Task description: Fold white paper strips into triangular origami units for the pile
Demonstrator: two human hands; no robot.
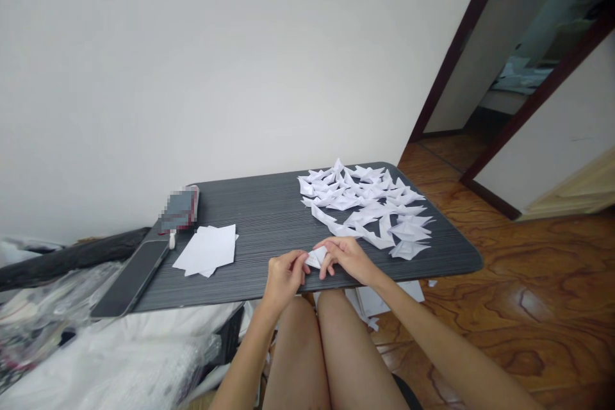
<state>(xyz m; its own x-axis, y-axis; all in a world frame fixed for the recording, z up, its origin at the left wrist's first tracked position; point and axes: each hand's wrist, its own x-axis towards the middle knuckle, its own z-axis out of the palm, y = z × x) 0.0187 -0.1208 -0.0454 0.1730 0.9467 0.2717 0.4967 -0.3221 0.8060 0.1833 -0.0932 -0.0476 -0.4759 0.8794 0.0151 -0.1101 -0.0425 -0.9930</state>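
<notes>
A small folded piece of white paper [316, 257] is held between my two hands, just above the near edge of the dark table [259, 211]. My left hand [287, 274] pinches its left corner between thumb and fingers. On the other side, my right hand [346, 258] grips the right part, its fingers covering some of the paper. Many folded white paper boats [360, 195] lie crowded together beyond my right hand. To the left of my hands, a few flat white sheets [209, 250] overlap on the tabletop.
A phone-like dark slab [132, 277] lies at the table's left end, near a blurred-out object [179, 210]. Plastic-wrapped goods [120, 359] are heaped below left. Paper scraps [372, 320] and white sheets lie under the table. A white wall [240, 64] stands behind; a doorway is at right.
</notes>
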